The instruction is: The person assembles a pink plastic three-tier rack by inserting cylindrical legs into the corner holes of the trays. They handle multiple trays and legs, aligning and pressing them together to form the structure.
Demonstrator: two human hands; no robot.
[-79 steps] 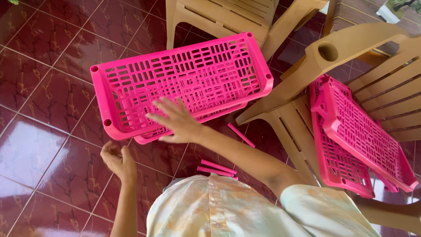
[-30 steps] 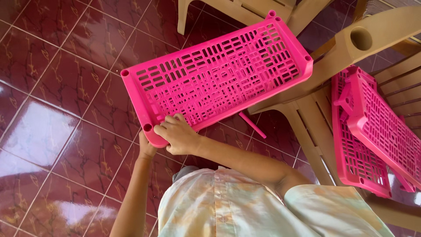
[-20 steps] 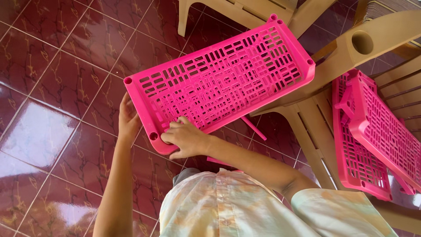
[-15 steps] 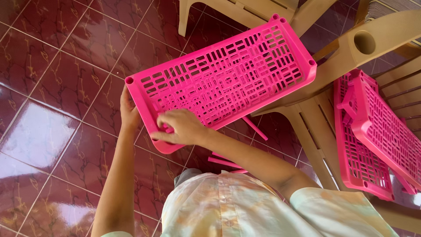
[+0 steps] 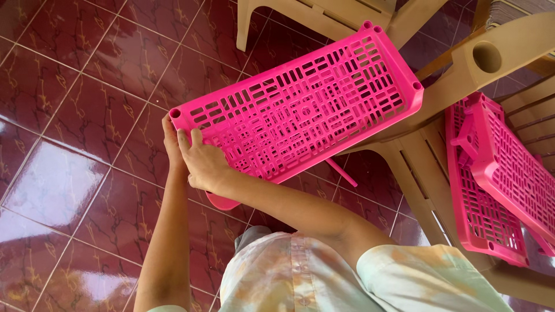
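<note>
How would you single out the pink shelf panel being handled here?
Start from the tan plastic chair over the red tiled floor. The pink slotted shelf panel leans across the chair's arm, both hands at its near left corner. Unlike the pink panels stacked on the seat, it is the one held.

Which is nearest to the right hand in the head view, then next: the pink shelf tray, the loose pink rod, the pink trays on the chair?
1. Pink shelf tray, under the right hand.
2. Loose pink rod, on the floor to its right.
3. Pink trays on the chair, far right.

Head view, steeply downward, close above tiled floor [image 5: 69, 115]
</note>
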